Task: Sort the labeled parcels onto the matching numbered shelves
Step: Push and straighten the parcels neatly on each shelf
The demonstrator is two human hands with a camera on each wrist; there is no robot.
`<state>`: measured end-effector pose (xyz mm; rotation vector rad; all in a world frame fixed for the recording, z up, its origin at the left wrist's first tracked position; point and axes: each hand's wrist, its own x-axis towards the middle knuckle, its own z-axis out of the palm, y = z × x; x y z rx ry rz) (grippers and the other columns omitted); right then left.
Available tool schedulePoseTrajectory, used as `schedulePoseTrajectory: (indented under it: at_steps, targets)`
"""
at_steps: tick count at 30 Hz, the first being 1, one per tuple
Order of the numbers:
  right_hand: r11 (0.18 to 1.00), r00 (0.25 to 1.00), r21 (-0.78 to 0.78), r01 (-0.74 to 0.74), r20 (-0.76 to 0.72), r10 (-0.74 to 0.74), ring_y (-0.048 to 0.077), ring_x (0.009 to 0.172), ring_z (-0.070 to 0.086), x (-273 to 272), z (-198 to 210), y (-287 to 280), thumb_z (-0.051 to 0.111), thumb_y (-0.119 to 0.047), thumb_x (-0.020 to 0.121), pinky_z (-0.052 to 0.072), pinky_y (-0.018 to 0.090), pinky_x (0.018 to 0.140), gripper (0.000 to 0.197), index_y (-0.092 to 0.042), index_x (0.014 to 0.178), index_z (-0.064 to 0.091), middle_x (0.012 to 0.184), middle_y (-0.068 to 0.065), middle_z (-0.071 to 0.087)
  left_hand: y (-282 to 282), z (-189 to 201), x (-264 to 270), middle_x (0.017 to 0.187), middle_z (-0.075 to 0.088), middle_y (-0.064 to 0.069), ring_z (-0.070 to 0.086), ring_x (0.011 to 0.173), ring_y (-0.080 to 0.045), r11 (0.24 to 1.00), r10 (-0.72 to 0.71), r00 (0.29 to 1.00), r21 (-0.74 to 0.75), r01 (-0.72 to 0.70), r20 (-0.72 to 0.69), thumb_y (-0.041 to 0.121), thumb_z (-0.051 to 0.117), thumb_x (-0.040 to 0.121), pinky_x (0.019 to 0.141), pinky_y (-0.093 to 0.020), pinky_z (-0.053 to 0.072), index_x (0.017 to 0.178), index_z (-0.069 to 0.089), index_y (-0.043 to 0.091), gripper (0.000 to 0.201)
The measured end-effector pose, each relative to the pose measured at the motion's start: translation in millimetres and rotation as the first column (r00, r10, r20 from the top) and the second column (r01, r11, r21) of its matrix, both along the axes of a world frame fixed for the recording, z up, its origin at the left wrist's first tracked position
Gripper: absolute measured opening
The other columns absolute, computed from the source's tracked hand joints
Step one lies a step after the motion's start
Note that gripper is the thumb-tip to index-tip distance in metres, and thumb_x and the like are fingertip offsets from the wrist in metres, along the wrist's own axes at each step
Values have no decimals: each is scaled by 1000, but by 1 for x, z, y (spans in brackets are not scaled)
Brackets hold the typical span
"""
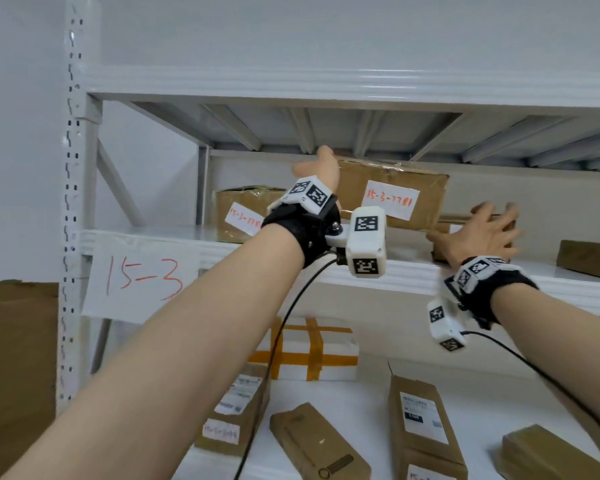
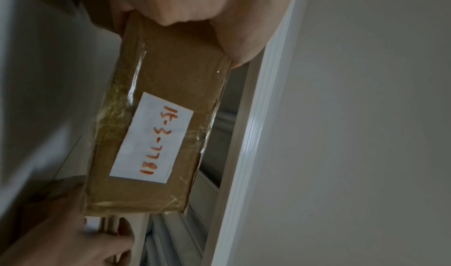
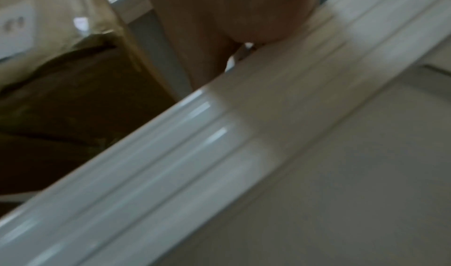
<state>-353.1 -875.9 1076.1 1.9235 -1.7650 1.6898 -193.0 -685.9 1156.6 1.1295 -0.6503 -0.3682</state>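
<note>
A brown cardboard parcel [image 1: 395,181] with a white label "15-3-7781" [image 1: 390,202] is on the shelf whose front rail [image 1: 378,271] carries the paper sign "15-3" [image 1: 139,275]. My left hand [image 1: 321,168] grips the parcel's left end, thumb up, fingers hidden behind it. In the left wrist view the parcel [image 2: 156,135] runs down from my palm [image 2: 195,5]. My right hand [image 1: 482,233] is blurred, with fingers spread over a smaller brown box [image 1: 445,225] just right of the parcel, holding nothing. The right wrist view is blurred: palm [image 3: 219,19], shelf rail [image 3: 244,154].
Another labelled parcel [image 1: 236,209] sits at the shelf's left and a flat brown box [image 1: 589,258] at its right. The shelf above [image 1: 326,84] hangs low. Below lie several brown parcels [image 1: 423,420] and a white box with orange tape [image 1: 309,348]. The upright post [image 1: 73,168] stands left.
</note>
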Motion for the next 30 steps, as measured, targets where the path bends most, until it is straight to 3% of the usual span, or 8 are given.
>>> schedulePoseTrajectory:
  at_steps: [4, 12, 16, 21, 24, 26, 28, 30]
  targets:
    - [999, 1000, -26, 22, 18, -21, 48, 131, 35, -35, -5, -10, 89, -44, 68, 35, 60, 104, 80, -10, 126, 45, 159, 16, 19, -30, -15, -5, 140, 47, -21, 48, 124, -44, 998, 1, 999, 55, 1, -46, 46, 50, 85, 107, -54, 38, 137, 43, 9, 65]
    - [996, 998, -68, -56, 36, 59, 47, 131, 34, -41, -8, -6, 88, -40, 68, 33, 59, 104, 75, -14, 126, 47, 157, 14, 20, -28, -37, 5, 145, 45, -21, 46, 131, -39, 946, 58, 993, 313, -87, 101, 59, 31, 90, 112, -48, 33, 144, 41, 8, 75]
    - [993, 996, -75, -86, 20, 88, 46, 133, 33, -47, -9, -1, 86, -43, 68, 34, 58, 107, 75, -17, 127, 47, 158, 13, 19, -57, -49, 30, 138, 56, -18, 56, 124, -37, 977, -32, 983, 214, -8, 180, 60, 37, 88, 105, -50, 46, 137, 51, 9, 72]
    - [989, 994, -102, -103, 13, 105, 44, 137, 32, -51, -13, -1, 85, -47, 69, 32, 54, 111, 74, -22, 127, 48, 163, 13, 11, -126, -56, 69, 112, 70, -9, 71, 97, -33, 981, 10, 996, 193, -27, 86, 88, 75, 10, 88, -50, 56, 124, 50, 20, 135]
    - [987, 992, -101, -122, 27, 126, 47, 144, 26, -51, -18, -3, 87, -50, 68, 27, 53, 117, 90, -26, 142, 41, 165, 19, 2, -155, -61, 87, 115, 71, -4, 71, 97, -27, 975, 96, 983, 187, -124, 154, 86, 71, -2, 90, -45, 55, 121, 55, 17, 142]
    - [990, 993, -90, -108, 45, 112, 47, 146, 25, -54, -24, -6, 87, -54, 66, 26, 52, 119, 112, -29, 154, 24, 164, 25, 1, -120, -59, 55, 131, 62, -4, 65, 109, -28, 970, 89, 979, 206, -127, 184, 86, 74, 11, 99, -45, 50, 133, 50, 22, 140]
    - [993, 993, -64, -103, 59, 107, 47, 143, 31, -56, -26, -6, 87, -58, 64, 27, 51, 117, 126, -28, 159, 10, 161, 28, 10, -84, -56, 20, 144, 43, -9, 53, 123, -33, 966, 93, 959, 210, -153, 269, 67, 79, 57, 109, -45, 41, 141, 41, 26, 100]
    - [992, 990, -45, -119, 68, 122, 45, 136, 39, -58, -25, -6, 87, -60, 63, 32, 49, 114, 132, -25, 160, 4, 153, 29, 26, -74, -54, 10, 147, 33, -9, 45, 129, -34, 963, 125, 923, 181, -201, 364, 50, 80, 71, 113, -45, 36, 137, 46, 29, 78]
